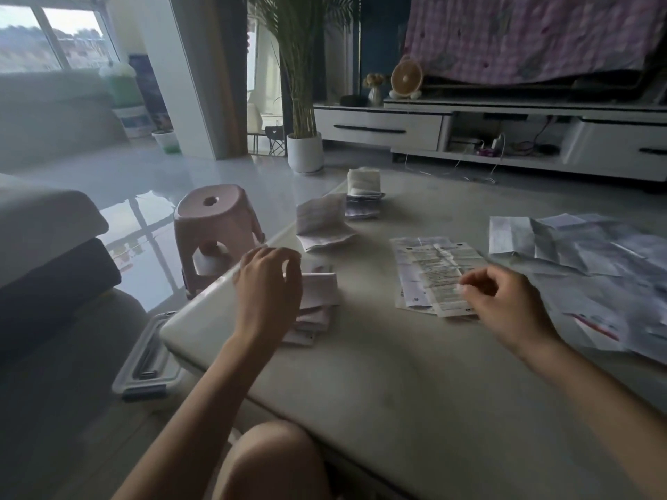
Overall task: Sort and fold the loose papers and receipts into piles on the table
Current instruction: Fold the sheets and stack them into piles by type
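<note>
Loose papers (584,254), the largest of five groups on the pale worktop (379,373), lie spread and creased at the right, cut off by the frame edge. Mid-worktop lies one stack of long printed receipts (436,276), its print too blurred to read. Three smaller folded piles line the left side: the far pile (362,196), the half-open middle pile (323,223) and the near pile (319,294). The left hand (269,279) curls over the near pile, and the right hand (505,301) curls at the receipts' edge. I cannot tell whether either grips.
</note>
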Action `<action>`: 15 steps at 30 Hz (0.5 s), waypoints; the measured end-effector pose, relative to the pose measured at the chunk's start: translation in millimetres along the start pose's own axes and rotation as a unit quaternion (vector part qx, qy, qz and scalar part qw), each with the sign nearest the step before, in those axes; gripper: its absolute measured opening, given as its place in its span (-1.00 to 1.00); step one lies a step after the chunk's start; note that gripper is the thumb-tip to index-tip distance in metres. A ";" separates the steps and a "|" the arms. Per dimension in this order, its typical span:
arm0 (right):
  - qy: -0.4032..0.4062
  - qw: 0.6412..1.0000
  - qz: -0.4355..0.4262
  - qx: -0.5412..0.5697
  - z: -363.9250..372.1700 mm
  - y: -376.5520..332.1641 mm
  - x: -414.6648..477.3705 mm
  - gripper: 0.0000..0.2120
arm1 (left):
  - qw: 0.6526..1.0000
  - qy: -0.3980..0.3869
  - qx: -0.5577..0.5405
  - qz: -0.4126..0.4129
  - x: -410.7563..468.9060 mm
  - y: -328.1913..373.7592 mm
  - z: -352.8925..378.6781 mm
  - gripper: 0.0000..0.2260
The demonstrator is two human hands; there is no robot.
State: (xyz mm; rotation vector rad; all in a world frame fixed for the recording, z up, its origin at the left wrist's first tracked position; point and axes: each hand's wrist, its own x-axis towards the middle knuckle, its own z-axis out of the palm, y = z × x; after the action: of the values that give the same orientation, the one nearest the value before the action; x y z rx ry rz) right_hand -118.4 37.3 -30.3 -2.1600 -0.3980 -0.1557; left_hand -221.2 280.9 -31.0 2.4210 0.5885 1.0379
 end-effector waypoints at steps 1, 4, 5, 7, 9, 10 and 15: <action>0.020 0.997 -0.031 -0.066 -4.2 4.1 1.0 -0.91 | 1.000 0.006 -0.007 0.006 0.2 5.1 -1.9 -0.73; -0.034 0.971 -0.098 -0.214 -4.0 15.6 -0.1 -0.78 | 0.999 0.030 -0.018 0.035 -3.6 25.7 -3.1 -0.77; -0.084 0.964 -0.089 -0.237 -2.3 17.6 -3.1 -0.68 | 0.998 0.031 -0.033 0.048 -6.8 36.6 -0.8 -0.78; -0.158 0.946 -0.090 -0.269 3.2 19.3 -8.8 -0.55 | 0.994 0.016 -0.070 0.085 -17.6 58.0 7.0 -0.79; -0.163 0.934 -0.112 -0.297 5.9 24.9 -10.8 -0.49 | 0.988 -0.019 -0.099 0.121 -31.4 79.5 18.9 -0.77; -0.152 0.932 -0.119 -0.306 5.9 26.4 -11.0 -0.46 | 0.985 -0.043 -0.111 0.127 -37.5 89.8 25.2 -0.78; -0.053 0.921 -0.237 -0.304 9.4 20.2 -16.8 -0.77 | 0.942 -0.140 -0.296 -0.071 -46.9 131.0 50.3 -0.82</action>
State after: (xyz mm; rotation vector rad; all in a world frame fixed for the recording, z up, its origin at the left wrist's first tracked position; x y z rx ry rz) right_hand -127.7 30.3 -55.7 -2.6417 -1.0497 -0.4899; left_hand -185.7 137.9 -17.6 1.9092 0.2894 0.6657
